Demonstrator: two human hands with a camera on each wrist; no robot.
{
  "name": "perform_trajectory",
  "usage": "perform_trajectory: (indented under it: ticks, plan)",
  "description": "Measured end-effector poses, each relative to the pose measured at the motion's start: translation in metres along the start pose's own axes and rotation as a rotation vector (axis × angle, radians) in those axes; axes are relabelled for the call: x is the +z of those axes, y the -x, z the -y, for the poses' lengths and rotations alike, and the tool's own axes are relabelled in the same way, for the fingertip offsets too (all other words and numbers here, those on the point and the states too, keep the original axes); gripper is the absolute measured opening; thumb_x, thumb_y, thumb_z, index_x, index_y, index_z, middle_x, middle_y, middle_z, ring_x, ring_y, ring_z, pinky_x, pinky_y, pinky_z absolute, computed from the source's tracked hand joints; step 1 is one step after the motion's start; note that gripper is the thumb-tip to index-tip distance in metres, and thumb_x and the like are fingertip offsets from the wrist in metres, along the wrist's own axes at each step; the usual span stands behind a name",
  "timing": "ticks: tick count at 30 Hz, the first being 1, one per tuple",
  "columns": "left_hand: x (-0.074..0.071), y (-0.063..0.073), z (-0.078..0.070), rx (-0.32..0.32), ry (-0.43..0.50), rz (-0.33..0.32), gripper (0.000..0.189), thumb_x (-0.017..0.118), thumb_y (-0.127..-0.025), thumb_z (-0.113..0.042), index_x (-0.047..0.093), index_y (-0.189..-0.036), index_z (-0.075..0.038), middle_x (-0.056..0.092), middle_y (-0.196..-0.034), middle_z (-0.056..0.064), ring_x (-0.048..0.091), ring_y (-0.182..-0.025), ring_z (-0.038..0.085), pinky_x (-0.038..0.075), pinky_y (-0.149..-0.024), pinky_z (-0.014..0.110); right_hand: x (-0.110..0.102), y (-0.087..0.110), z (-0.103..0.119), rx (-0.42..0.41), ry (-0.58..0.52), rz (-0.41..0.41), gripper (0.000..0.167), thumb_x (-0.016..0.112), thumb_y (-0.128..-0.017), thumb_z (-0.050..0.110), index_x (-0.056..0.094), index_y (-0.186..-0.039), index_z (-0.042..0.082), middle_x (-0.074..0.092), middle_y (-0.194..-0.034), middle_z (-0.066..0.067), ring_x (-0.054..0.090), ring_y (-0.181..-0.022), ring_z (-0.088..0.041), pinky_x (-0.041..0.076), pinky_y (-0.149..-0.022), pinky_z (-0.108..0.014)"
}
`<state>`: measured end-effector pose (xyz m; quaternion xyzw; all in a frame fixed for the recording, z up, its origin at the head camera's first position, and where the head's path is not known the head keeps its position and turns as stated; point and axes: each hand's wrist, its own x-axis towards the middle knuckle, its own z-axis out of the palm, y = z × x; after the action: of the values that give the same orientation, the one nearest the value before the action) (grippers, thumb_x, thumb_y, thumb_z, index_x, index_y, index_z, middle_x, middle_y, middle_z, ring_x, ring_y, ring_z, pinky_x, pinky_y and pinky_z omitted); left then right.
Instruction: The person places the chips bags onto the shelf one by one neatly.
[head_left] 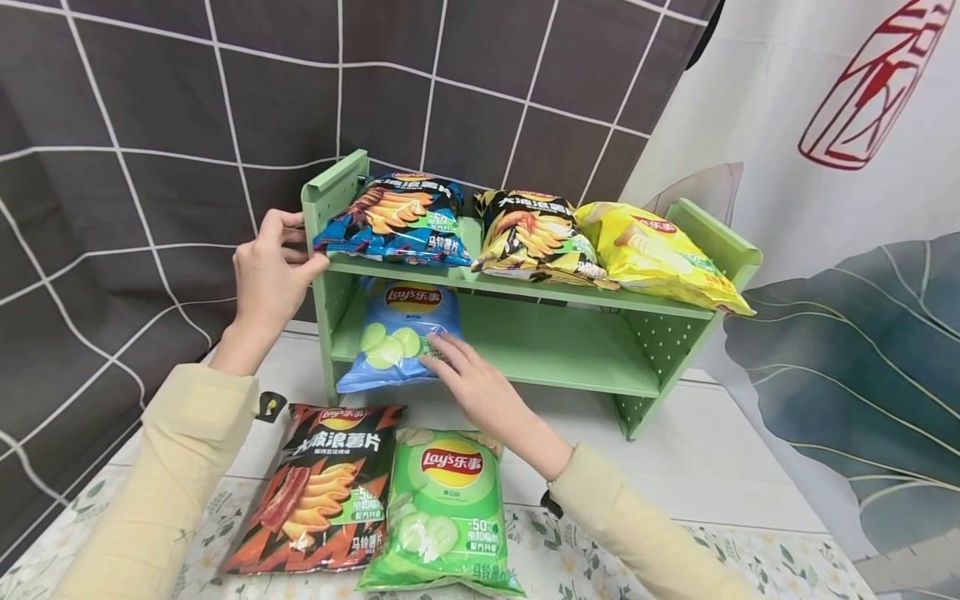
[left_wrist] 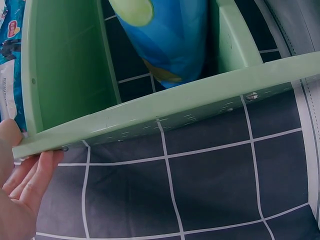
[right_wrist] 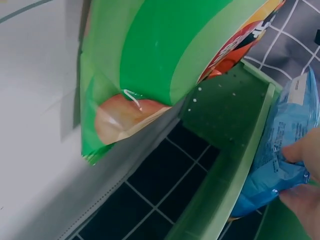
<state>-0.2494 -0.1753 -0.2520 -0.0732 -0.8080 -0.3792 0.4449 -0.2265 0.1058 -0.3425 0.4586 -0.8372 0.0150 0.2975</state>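
A light blue Lay's chip bag leans on the lower board at the left end of a green two-tier shelf. My right hand has its fingers on that bag's right side. In the right wrist view, the thumb and a finger pinch the edge of the blue bag. My left hand grips the shelf's left side panel near the top, thumb in front and fingers on the outer face. The left wrist view shows these fingers against the panel.
On the top board sit a dark blue chip bag, a black-and-yellow one and a yellow one. In front of the shelf, a black-and-red bag and a green bag lie on the table. A dark gridded curtain hangs behind.
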Motion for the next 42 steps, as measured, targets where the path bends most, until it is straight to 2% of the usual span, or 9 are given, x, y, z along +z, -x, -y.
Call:
perform_trajectory:
  ticks: [4,7,13,17,21,24,28,35,42]
  plan:
    - [0.0,0.001,0.0,0.0,0.001,0.003,0.036,0.07,-0.082,-0.007,0.056,-0.114,0.005,0.07,-0.108,0.022,0.072,-0.083,0.037,0.034,-0.068,-0.004,0.001,-0.005,0.002,0.041,0.042,-0.054,0.048,0.059,-0.088,-0.006,0.059,-0.13,0.017,0.055,-0.118,-0.01,0.052,-0.101,-0.021,0.049,-0.079,-0.028]
    - [0.0,0.001,0.0,0.001,0.003,0.004,0.036,0.071,-0.082,-0.007,0.056,-0.114,0.004,0.07,-0.109,0.022,0.072,-0.083,0.036,0.035,-0.069,-0.003,0.003,-0.007,0.002,0.05,0.058,-0.053,0.047,0.059,-0.088,-0.005,0.059,-0.13,0.017,0.057,-0.113,-0.007,0.051,-0.093,-0.019,0.047,-0.07,-0.025]
    - [0.0,0.002,0.0,-0.003,0.001,0.014,0.037,0.071,-0.083,-0.009,0.056,-0.114,0.004,0.07,-0.11,0.021,0.072,-0.084,0.036,0.039,-0.071,0.002,0.005,-0.009,0.005,0.072,0.027,-0.029,0.051,0.062,-0.087,-0.005,0.053,-0.134,0.012,0.06,-0.123,-0.007,0.058,-0.109,-0.019,0.054,-0.081,-0.028]
    - [0.0,0.002,-0.001,-0.014,-0.007,0.02,0.037,0.071,-0.083,-0.009,0.055,-0.115,0.003,0.07,-0.11,0.021,0.072,-0.085,0.035,0.051,-0.075,0.025,0.009,-0.011,0.005,0.077,0.017,0.008,0.054,0.06,-0.088,-0.006,0.048,-0.138,0.01,0.057,-0.132,-0.006,0.056,-0.121,-0.02,0.054,-0.086,-0.03]
    - [0.0,0.003,-0.001,-0.006,-0.005,0.015,0.037,0.071,-0.082,-0.007,0.056,-0.114,0.004,0.071,-0.108,0.021,0.072,-0.083,0.035,0.052,-0.075,0.042,0.011,-0.013,0.007,0.068,0.018,0.032,0.057,0.056,-0.088,-0.01,0.046,-0.14,0.009,0.054,-0.139,-0.007,0.053,-0.127,-0.023,0.053,-0.091,-0.033]
    - [0.001,0.003,-0.001,0.006,-0.004,0.006,0.036,0.07,-0.082,-0.006,0.056,-0.114,0.004,0.071,-0.106,0.021,0.072,-0.081,0.035,0.053,-0.073,0.024,0.011,-0.015,0.007,0.063,0.003,0.037,0.057,0.057,-0.088,-0.008,0.044,-0.141,0.008,0.052,-0.141,-0.009,0.052,-0.129,-0.025,0.052,-0.092,-0.033]
    - [0.0,0.001,-0.001,0.01,-0.001,0.0,0.036,0.07,-0.082,-0.007,0.056,-0.113,0.004,0.071,-0.106,0.021,0.072,-0.081,0.036,0.036,-0.069,-0.003,0.012,-0.016,0.006,0.059,-0.033,0.054,0.058,0.064,-0.089,0.005,0.042,-0.143,0.007,0.049,-0.144,-0.011,0.048,-0.133,-0.027,0.054,-0.086,-0.032]
    - [0.0,0.0,-0.001,-0.002,0.001,0.002,0.037,0.071,-0.083,-0.008,0.056,-0.114,0.004,0.071,-0.108,0.021,0.072,-0.083,0.035,0.03,-0.067,-0.006,0.011,-0.019,0.006,0.077,-0.039,0.199,0.071,0.066,-0.09,0.023,0.03,-0.15,0.008,0.031,-0.157,-0.011,0.03,-0.145,-0.029,0.038,-0.109,-0.036]
    - [0.0,0.0,-0.001,0.0,0.002,-0.001,0.036,0.07,-0.082,-0.007,0.056,-0.114,0.005,0.071,-0.108,0.021,0.072,-0.083,0.036,0.03,-0.067,-0.007,0.011,-0.02,0.01,0.089,-0.03,0.249,0.076,0.063,-0.092,0.03,0.023,-0.152,0.007,0.021,-0.16,-0.012,0.023,-0.147,-0.029,0.031,-0.115,-0.036]
